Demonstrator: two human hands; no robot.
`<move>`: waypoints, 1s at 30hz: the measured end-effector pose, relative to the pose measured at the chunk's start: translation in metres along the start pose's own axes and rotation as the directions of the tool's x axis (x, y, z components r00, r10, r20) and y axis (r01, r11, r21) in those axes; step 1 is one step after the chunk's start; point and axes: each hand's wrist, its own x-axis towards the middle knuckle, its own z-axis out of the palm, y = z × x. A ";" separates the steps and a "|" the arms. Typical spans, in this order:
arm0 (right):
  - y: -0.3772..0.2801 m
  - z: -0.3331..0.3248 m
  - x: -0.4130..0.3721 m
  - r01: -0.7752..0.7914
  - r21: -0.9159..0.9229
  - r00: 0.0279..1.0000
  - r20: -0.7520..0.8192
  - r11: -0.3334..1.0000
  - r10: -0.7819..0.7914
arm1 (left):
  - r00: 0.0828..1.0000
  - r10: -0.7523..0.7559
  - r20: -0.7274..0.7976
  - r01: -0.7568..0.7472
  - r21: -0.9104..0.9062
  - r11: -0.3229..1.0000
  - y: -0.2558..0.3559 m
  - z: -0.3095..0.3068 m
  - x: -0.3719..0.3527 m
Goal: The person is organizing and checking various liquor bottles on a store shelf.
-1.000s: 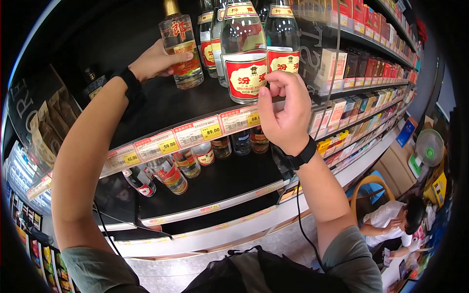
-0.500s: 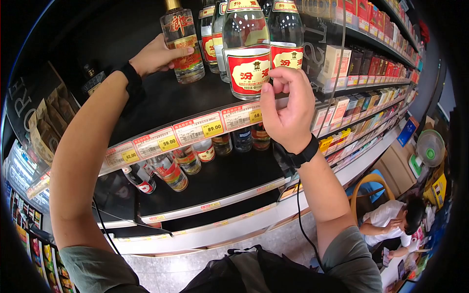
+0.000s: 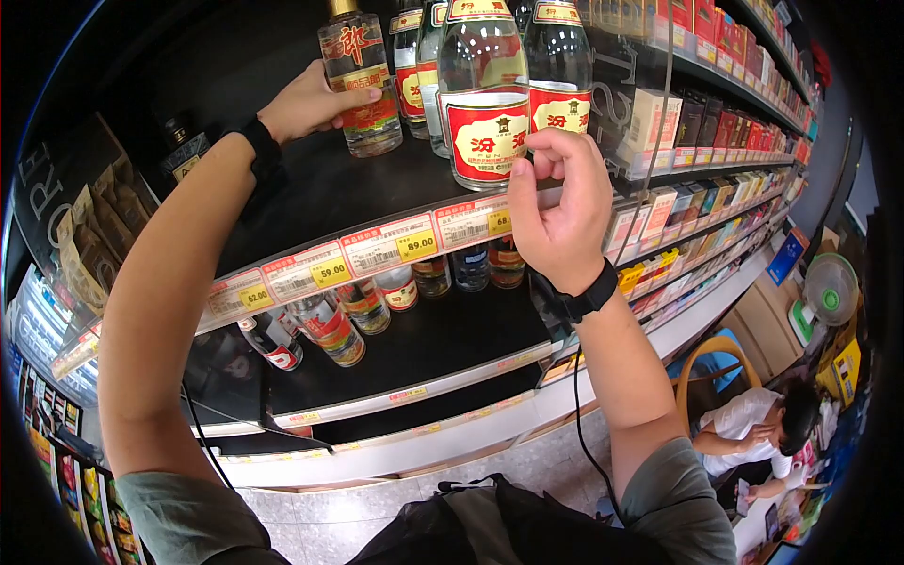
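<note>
My left hand [image 3: 315, 102] grips a clear liquor bottle [image 3: 365, 132] with a gold cap and red lettering. Its thumb lies across the front, while the other fingers are mostly hidden behind the glass. The bottle stands upright on the black upper shelf [image 3: 311, 202]. My right hand [image 3: 565, 207] is loosely curled, thumb apart from the fingers, with its fingertips right at the right edge of a larger clear liquor bottle [image 3: 485, 132] with a red and cream label. Beside and behind that one stand similar bottles [image 3: 562, 71], partly cut off by the top of the view.
Price tags [image 3: 377, 250] line the shelf's front edge. More bottles [image 3: 330, 330] stand on the lower shelf. A clear panel [image 3: 650, 141] separates the cigarette packs [image 3: 716, 141] at right. Brown paper bags [image 3: 99, 231] are at left. A person [image 3: 744, 424] sits at lower right, holding a phone.
The view has shifted slightly, so the shelf and bottles appear a little further right. Both hands keep nearly the same places at their bottles.
</note>
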 end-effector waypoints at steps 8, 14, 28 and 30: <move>0.000 0.000 0.001 0.017 -0.011 1.000 -0.004 1.000 -0.017 | 0.996 0.069 -0.049 -0.069 -0.012 0.998 -0.007 0.006 0.003; 0.003 0.002 0.000 0.052 -0.032 0.999 -0.014 0.998 -0.052 | 1.000 -0.011 -0.023 0.012 0.038 0.999 -0.002 0.000 0.001; 0.002 0.001 -0.001 0.007 -0.011 1.000 -0.001 1.000 -0.007 | 0.992 -0.120 -0.047 0.127 0.196 0.972 0.052 -0.044 -0.078; 0.003 0.001 -0.001 -0.003 -0.006 1.000 0.002 1.000 0.003 | 0.994 -0.082 -0.069 0.095 0.210 0.973 0.063 -0.045 -0.100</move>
